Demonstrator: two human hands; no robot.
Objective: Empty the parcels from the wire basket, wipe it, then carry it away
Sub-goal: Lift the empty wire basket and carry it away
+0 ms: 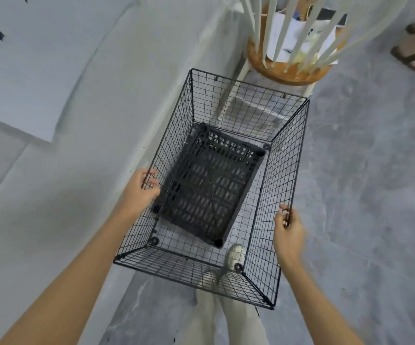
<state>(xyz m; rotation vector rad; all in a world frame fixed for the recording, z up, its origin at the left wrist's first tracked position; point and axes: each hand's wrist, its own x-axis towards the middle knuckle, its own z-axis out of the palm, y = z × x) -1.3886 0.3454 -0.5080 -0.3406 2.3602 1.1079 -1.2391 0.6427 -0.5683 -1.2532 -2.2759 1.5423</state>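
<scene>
While wire basket (273, 185) is gripped at opposite rims by left hand (143, 188) and right hand (288, 232), weight is likely balanced for carrying; black crate (208, 185) seen inside.

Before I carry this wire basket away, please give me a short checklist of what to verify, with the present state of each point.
1. Left hand grips the left rim of the wire basket: ok.
2. Right hand grips the right rim: ok.
3. Parcels out: ok, none visible; only a black crate lies inside.
4. Basket wiped: cannot tell.
5. Way ahead free: not ok, a chair stands just beyond the basket.
</scene>
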